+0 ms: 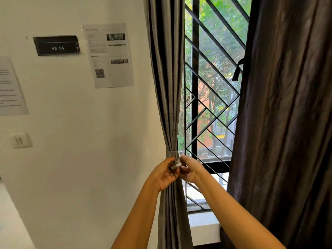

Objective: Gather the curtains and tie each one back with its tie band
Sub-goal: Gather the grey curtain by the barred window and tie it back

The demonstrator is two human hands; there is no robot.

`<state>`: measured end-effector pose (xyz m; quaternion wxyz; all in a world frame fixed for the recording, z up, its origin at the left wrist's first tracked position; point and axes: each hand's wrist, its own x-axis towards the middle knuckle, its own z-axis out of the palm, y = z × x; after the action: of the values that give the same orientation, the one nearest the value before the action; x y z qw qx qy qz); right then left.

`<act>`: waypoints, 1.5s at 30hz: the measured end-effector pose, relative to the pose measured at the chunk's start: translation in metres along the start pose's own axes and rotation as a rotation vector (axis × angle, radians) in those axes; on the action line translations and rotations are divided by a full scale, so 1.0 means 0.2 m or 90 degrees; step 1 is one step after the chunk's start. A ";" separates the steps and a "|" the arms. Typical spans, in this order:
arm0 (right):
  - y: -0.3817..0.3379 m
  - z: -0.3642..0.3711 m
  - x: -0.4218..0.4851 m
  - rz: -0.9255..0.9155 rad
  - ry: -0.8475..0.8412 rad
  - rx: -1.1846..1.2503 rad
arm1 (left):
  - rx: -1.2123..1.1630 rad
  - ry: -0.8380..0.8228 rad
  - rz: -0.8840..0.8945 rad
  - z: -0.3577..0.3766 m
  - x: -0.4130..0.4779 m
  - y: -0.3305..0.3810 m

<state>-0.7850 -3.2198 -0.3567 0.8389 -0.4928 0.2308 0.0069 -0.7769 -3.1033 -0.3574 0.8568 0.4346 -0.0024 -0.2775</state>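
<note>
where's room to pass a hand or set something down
Hand room: gap between the gathered grey curtain and the dark brown curtain. Set-down: white sill between them. Crowded at the tie band, held by left hand and right hand.

At left: grey pleated curtain, gathered into a tight column, cinched at the waist by a matching grey tie band, white-tipped end folded over in front. At right: dark brown curtain, hanging loose, with a thin dark tie band dangling at its inner edge.
</note>
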 end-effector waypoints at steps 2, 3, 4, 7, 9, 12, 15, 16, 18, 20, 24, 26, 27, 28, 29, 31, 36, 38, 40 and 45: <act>-0.03 0.00 -0.02 0.057 -0.017 -0.025 | 0.028 0.006 0.008 0.00 0.00 0.01; -0.04 0.00 -0.02 0.070 -0.020 -0.035 | 0.040 0.006 0.011 0.00 0.00 0.02; -0.05 0.01 -0.02 0.076 -0.023 -0.043 | 0.048 0.004 0.012 0.00 0.00 0.02; -0.04 0.03 -0.02 0.082 -0.024 -0.046 | 0.059 -0.002 0.018 0.00 -0.01 0.02; -0.05 0.04 -0.02 0.082 -0.042 0.020 | 0.057 -0.006 0.023 0.00 -0.02 0.02; -0.08 0.06 -0.02 0.087 -0.062 0.122 | 0.040 -0.009 0.021 0.00 -0.02 -0.01; -0.11 0.06 -0.02 0.111 -0.080 0.203 | 0.027 0.006 0.033 -0.01 -0.01 -0.04; -0.11 0.05 -0.01 0.124 -0.099 0.212 | 0.023 0.010 0.041 -0.02 -0.01 -0.05; -0.11 0.02 -0.02 0.145 -0.151 0.177 | 0.023 0.009 0.071 -0.03 0.00 -0.06; -0.12 0.02 -0.06 0.117 -0.189 0.096 | 0.046 0.004 0.111 -0.05 0.00 -0.08; -0.15 0.03 -0.07 -0.003 -0.105 -0.073 | 0.092 0.007 0.173 -0.06 0.02 -0.10; -0.18 0.02 -0.06 -0.058 -0.068 -0.209 | 0.112 0.011 0.192 -0.07 0.03 -0.10; -0.19 0.01 -0.05 -0.076 -0.051 -0.286 | 0.123 0.014 0.197 -0.07 0.03 -0.10; -0.21 0.00 -0.04 -0.079 -0.035 -0.360 | 0.134 0.017 0.201 -0.07 0.03 -0.10; -0.23 -0.01 -0.05 -0.066 -0.028 -0.428 | 0.139 0.019 0.204 -0.08 0.02 -0.10; -0.28 -0.01 -0.08 -0.006 -0.039 -0.539 | 0.146 0.030 0.227 -0.08 0.02 -0.11; -0.30 0.02 -0.08 0.062 -0.057 -0.533 | 0.058 0.113 0.325 -0.07 0.04 -0.28; -0.28 0.03 -0.06 0.052 -0.052 -0.455 | 0.006 0.122 0.329 -0.07 0.06 -0.34; -0.27 0.04 -0.06 0.029 -0.049 -0.348 | 0.053 0.142 0.341 -0.07 0.06 -0.36; -0.38 0.09 -0.09 0.024 -0.043 -0.161 | 0.325 0.181 0.435 -0.08 0.06 -0.29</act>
<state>-0.7758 -3.2397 -0.2801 0.7773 -0.5895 0.2090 0.0686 -0.7900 -3.1241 -0.4138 0.7566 0.6399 -0.0965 0.0935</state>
